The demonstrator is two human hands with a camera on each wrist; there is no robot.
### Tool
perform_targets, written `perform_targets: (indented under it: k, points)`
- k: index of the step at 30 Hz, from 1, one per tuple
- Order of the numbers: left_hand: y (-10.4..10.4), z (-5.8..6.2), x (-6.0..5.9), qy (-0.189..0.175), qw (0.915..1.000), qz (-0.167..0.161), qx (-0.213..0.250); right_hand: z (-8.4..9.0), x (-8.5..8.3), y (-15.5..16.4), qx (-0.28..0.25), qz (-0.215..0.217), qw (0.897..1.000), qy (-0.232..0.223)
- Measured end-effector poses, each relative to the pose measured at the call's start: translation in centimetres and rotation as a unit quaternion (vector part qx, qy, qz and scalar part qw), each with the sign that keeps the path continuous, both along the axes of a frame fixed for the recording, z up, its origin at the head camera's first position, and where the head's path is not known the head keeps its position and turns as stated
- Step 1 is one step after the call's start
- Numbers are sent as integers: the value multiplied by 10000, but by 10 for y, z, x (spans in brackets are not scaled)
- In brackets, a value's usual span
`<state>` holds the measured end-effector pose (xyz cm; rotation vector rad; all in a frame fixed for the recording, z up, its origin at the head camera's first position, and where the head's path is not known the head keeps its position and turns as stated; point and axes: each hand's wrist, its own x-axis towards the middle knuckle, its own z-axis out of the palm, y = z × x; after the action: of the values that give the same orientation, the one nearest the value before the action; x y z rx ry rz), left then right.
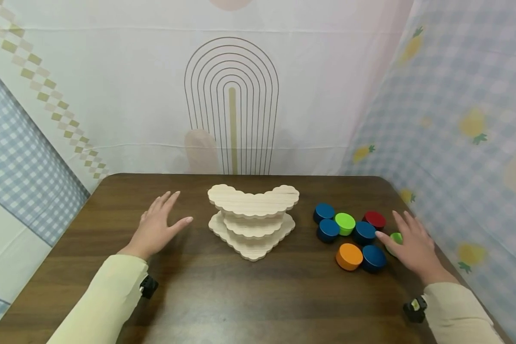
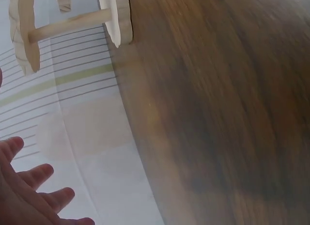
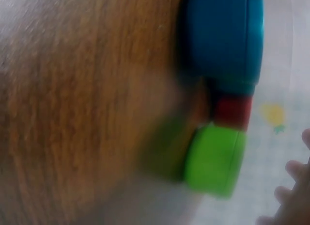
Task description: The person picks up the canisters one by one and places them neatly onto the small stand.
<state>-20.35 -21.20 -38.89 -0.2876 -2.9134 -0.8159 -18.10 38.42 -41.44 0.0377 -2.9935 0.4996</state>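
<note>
A pale wooden tiered stand [image 1: 251, 203] with scalloped edges sits at the middle of the table. To its left is my left hand [image 1: 155, 231], holding nothing, fingers spread and thumb toward the stand. A round peg [image 2: 72, 25] joining two of the stand's tiers shows in the left wrist view. My right hand [image 1: 416, 248] extends over the right end of a group of round blocks, its fingers straight. It partly hides a green block [image 1: 396, 241]. Nearby lie an orange block [image 1: 349, 256], a red block [image 1: 374, 220], another green block [image 1: 345, 223] and several blue blocks [image 1: 374, 258].
The dark wooden table [image 1: 249, 301] meets a white patterned cloth [image 1: 327, 95] at its back edge. Blue checked cloth [image 1: 468, 157] hangs close along the right side, near my right hand. More checked cloth [image 1: 21, 143] hangs on the left.
</note>
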Motion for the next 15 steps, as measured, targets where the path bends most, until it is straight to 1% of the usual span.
perform_targets:
  k: [3,10,15]
  points:
    - [6,-1,-5,-15,9998,-81,194,-1,0,3,-125,-49,9999,-67]
    - [18,2,-17,-290,9968,-230,708,-6,0,11,-395,-133,9984,-369]
    - [23,3,-25,-329,9943,-297,973,-8,1,16,-468,-118,9975,-525]
